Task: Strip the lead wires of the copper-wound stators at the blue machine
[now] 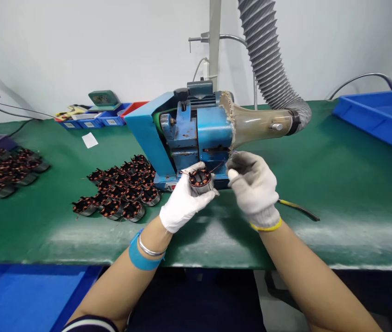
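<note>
My left hand [187, 198], in a white glove, is closed around a wound motor stator [201, 180] with copper coils, black insulation and a metal outer ring. The stator is held just in front of a blue bench machine [215, 127]. A thin copper wire [218, 166] sticks out of it toward the right. My right hand [253, 184], in a white knit glove with greyed fingertips, is pinched close to the machine's front, beside that wire. Whether the wire lies between those fingers is hidden. Left of the machine, several more stators [118, 189] stand grouped on the green bench [320, 175].
A clear guard [261, 123] joins the machine to a grey hose [268, 55]. A yellow-and-black tool [298, 208] lies right of my right hand. Blue trays [383, 115] [26, 295], small bins [90, 122] and another stator group [5, 173] surround the work area.
</note>
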Demonstrator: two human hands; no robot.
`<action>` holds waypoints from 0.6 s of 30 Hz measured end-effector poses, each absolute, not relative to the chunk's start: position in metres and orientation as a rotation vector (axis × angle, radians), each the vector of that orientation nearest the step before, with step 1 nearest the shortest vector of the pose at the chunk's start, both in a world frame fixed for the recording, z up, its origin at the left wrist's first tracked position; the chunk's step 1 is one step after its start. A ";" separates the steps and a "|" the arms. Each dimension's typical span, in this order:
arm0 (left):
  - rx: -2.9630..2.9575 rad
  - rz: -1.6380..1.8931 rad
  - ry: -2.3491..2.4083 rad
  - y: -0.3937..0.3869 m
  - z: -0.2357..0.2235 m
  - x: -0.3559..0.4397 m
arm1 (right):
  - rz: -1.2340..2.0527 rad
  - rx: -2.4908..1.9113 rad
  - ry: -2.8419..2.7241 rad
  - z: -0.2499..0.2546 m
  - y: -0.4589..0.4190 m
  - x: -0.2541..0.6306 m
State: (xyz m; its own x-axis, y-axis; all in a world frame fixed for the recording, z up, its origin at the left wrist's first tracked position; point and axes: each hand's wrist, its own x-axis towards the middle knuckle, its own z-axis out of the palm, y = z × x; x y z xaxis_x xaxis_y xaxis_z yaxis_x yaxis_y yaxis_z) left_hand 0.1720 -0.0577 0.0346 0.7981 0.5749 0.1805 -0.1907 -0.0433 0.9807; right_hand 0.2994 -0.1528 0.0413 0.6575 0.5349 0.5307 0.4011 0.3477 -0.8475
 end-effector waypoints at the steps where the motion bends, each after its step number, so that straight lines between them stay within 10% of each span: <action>1: 1.518 0.650 0.328 -0.057 0.034 0.172 | -0.040 -1.311 -1.121 0.043 -0.155 0.299; 11: 1.533 0.705 0.352 -0.058 0.028 0.176 | -0.507 -1.612 -1.619 0.040 -0.162 0.298; 18: 1.744 0.893 0.470 -0.061 0.026 0.179 | 0.360 -1.440 -0.880 0.035 -0.151 0.290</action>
State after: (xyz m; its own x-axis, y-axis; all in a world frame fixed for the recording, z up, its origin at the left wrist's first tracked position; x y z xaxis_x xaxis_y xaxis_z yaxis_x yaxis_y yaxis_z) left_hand 0.1793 -0.0610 0.0264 0.6418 0.6885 0.3377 -0.1114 -0.3520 0.9293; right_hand 0.2899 -0.1506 0.0352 0.6499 0.6971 0.3030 0.2847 0.1464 -0.9474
